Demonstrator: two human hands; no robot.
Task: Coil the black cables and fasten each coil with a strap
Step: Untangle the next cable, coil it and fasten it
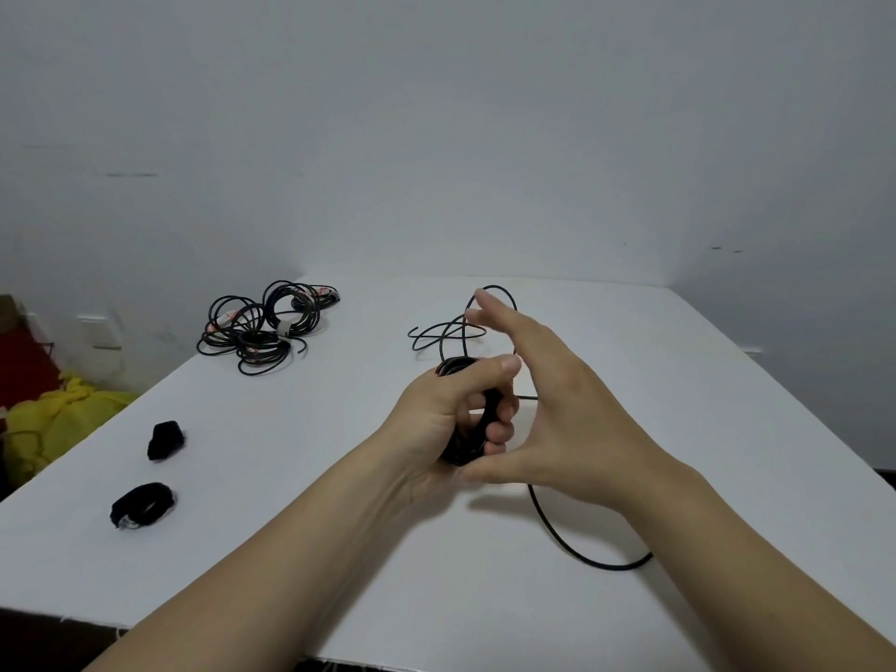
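My left hand grips a tight black cable coil above the middle of the white table, thumb on top. My right hand is spread flat beside it, fingers straight and pointing away, thumb near the coil's underside. The cable's loose part curves over the table below my right wrist, and more of it loops behind my fingers at the far side. Two black straps lie at the left: one folded, one in a ring.
A pile of several black cable coils with white and red tags lies at the table's far left. Yellow cloth and a red object sit on the floor beyond the table's left edge. A grey wall stands behind.
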